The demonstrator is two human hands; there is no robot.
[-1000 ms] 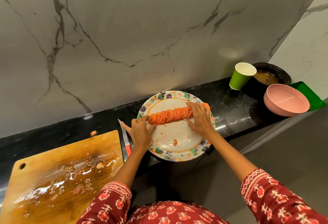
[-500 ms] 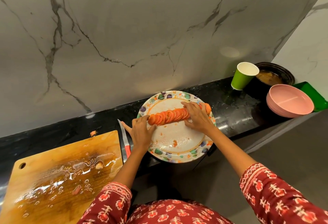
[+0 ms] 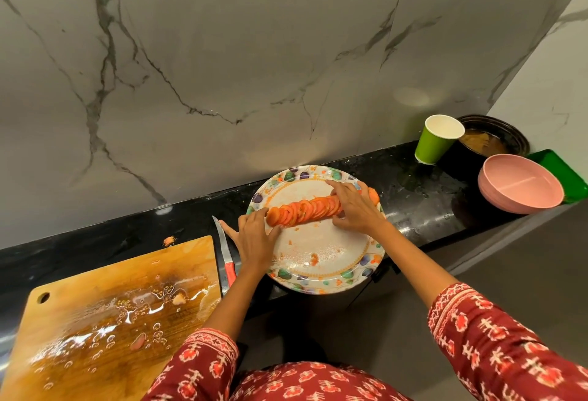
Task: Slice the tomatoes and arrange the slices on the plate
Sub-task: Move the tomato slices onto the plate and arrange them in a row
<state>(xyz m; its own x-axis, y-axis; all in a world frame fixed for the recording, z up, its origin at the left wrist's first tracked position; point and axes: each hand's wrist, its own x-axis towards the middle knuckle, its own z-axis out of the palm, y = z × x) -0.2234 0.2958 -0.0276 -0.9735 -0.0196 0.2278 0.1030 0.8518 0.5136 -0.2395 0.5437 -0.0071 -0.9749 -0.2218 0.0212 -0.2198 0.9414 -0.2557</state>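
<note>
Both arms are stretched forward in red patterned sleeves, left hand laid flat with fingers spread, right hand arched with fingers bent downward, palms turned inward.

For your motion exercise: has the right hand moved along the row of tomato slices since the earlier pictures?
Yes. The right hand has slid left along the tomato slices, away from the plate rim's right side, towards the left hand.
</note>
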